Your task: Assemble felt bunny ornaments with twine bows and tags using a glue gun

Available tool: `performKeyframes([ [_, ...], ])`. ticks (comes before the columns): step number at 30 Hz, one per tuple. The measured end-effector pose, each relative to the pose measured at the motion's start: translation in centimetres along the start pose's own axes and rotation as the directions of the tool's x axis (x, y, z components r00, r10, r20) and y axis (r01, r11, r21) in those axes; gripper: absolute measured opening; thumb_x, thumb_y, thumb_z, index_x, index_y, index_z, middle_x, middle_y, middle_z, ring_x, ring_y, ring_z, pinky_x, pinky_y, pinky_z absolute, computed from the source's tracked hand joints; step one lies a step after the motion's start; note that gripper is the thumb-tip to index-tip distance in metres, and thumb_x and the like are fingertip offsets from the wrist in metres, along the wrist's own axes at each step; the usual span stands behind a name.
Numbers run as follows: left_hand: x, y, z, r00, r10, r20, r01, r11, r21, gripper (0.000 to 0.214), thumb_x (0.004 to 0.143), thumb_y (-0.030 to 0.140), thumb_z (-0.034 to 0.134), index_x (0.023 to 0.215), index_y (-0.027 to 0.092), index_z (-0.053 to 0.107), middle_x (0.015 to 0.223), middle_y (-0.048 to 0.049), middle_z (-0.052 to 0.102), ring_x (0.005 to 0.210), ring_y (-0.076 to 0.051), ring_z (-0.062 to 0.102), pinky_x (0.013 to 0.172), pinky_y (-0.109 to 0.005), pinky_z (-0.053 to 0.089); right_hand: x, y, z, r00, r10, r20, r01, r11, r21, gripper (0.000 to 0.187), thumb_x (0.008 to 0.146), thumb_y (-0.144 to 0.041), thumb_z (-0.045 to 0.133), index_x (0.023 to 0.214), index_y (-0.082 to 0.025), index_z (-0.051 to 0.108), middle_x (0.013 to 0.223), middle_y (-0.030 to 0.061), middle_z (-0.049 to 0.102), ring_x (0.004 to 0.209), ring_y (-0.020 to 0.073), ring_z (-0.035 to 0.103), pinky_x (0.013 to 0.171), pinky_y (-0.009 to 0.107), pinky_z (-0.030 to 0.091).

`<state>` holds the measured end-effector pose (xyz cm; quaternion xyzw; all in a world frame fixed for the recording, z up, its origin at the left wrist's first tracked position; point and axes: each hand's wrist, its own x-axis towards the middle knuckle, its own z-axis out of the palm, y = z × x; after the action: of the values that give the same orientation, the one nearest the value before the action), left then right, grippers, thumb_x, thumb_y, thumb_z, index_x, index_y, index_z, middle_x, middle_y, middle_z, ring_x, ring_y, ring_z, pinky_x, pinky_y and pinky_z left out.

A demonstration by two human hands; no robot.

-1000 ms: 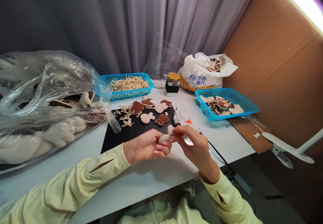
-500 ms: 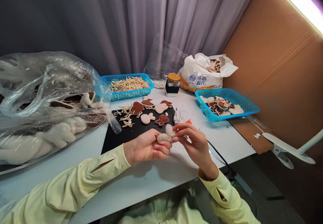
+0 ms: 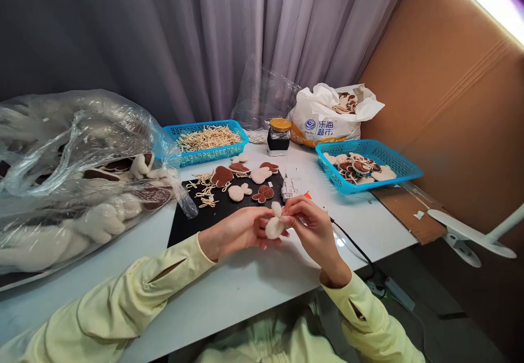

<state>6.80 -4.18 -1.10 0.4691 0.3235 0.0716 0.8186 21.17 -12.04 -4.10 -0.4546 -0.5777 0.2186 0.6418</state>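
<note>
Both my hands meet over the white table (image 3: 245,286), just in front of a black mat (image 3: 192,218). My left hand (image 3: 237,231) pinches a small cream plush piece with ear-like lobes (image 3: 274,224) from the left. My right hand (image 3: 309,226) pinches the same piece from the right, fingers curled on its upper lobe. On the mat lie cream and brown plush shapes (image 3: 245,180) and small beige cord loops (image 3: 204,191). A white glue gun (image 3: 289,188) rests at the mat's right edge, its black cable (image 3: 352,245) running past my right wrist.
A big clear plastic bag of plush parts (image 3: 77,183) fills the left. At the back stand a blue basket of beige cords (image 3: 207,139), a dark jar with a yellow lid (image 3: 279,134) and a white shopping bag (image 3: 327,123). A blue basket of finished pieces (image 3: 368,169) sits right; a white lamp arm (image 3: 470,232) beyond.
The cream piece has turned in my fingers so its flat face shows more. Both hands have shifted slightly; the camera view has tilted a little.
</note>
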Motion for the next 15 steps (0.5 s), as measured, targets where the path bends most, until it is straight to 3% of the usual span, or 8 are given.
performKeyframes([
  [2,-0.4,0.5,0.0,0.959,0.234,-0.158,-0.190,0.949,0.251,0.016,0.081,0.028,0.047,0.083,0.016,0.057,0.077,-0.0030,0.058,0.067,-0.014,0.055,0.052,-0.021,0.037,0.1,0.3,0.0,1.000,0.022,-0.021,-0.021,0.999,0.026,0.013,0.079,-0.021,0.060,0.066,-0.019,0.057,0.075,0.0024,0.056,0.067,0.0143,0.054,0.056,0.027,0.047],
  [5,-1.2,1.3,0.3,0.887,0.444,-0.130,-0.304,0.772,0.559,0.021,0.080,0.027,0.044,0.080,0.017,0.062,0.083,-0.0023,0.060,0.071,-0.015,0.053,0.053,-0.022,0.034,0.3,0.6,0.0,0.997,0.074,-0.036,-0.071,0.994,0.081,0.013,0.078,-0.021,0.061,0.066,-0.019,0.056,0.076,0.0027,0.056,0.069,0.0144,0.054,0.056,0.026,0.047],
  [9,-1.9,1.4,1.4,0.872,0.480,-0.095,-0.224,0.564,0.794,0.023,0.078,0.032,0.052,0.065,0.015,0.059,0.062,0.0017,0.051,0.059,-0.012,0.042,0.053,-0.023,0.030,0.4,0.5,0.0,0.994,0.103,-0.033,-0.099,0.987,0.127,0.015,0.079,-0.022,0.061,0.065,-0.018,0.056,0.076,0.0027,0.056,0.069,0.0141,0.053,0.057,0.026,0.047],
  [11,-2.0,1.1,1.7,0.867,0.484,-0.115,-0.197,0.546,0.814,0.024,0.077,0.034,0.054,0.063,0.015,0.057,0.058,0.0032,0.046,0.055,-0.011,0.038,0.051,-0.022,0.027,0.5,0.4,0.0,0.992,0.120,-0.025,-0.115,0.982,0.150,0.017,0.079,-0.024,0.061,0.064,-0.018,0.055,0.076,0.0024,0.055,0.067,0.0136,0.053,0.056,0.026,0.047],
  [15,-1.9,0.9,1.7,0.868,0.491,-0.080,-0.258,0.582,0.771,0.024,0.078,0.035,0.053,0.068,0.015,0.062,0.060,0.0020,0.049,0.056,-0.012,0.038,0.051,-0.023,0.026,0.6,0.3,-0.1,0.985,0.173,-0.009,-0.167,0.963,0.213,0.019,0.078,-0.028,0.061,0.064,-0.018,0.052,0.077,0.0016,0.053,0.063,0.0118,0.051,0.054,0.025,0.047],
])
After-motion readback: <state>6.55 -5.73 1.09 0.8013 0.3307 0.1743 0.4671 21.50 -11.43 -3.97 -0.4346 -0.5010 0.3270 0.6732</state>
